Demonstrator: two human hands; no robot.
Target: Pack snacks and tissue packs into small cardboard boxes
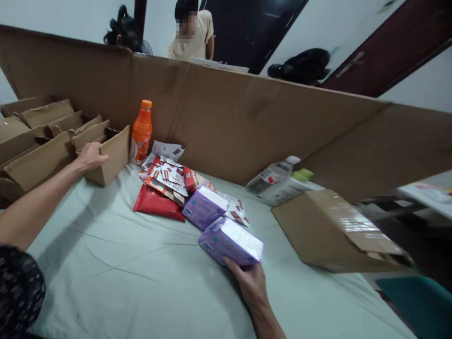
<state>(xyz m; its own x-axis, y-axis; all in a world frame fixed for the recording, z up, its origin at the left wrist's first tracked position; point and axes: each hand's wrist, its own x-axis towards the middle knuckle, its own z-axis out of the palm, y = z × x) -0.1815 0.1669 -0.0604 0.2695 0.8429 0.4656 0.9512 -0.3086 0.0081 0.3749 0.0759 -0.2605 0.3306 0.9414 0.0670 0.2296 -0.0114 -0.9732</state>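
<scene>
My left hand [92, 157] is closed on the edge of an open cardboard box [111, 157] at the left, one of several standing close together. In my right hand [248, 278] is a purple-and-white tissue pack [231, 241], gripped from its near side. A second purple tissue pack [205, 207] lies just beyond it, close to or touching its far corner. Behind that are a heap of white and red snack packets [167, 176] and a flat red packet [157, 202]. An orange drink bottle [141, 132] stands upright between the left box and the heap.
A tall cardboard wall [226, 122] runs along the back of the pale green cloth [141, 282]. At right, a taped cardboard box [318, 230] lies before clear bottles [278, 176]. Other open boxes [38, 160] crowd the left. Beyond the wall are a person [197, 35] and another person's dark hair.
</scene>
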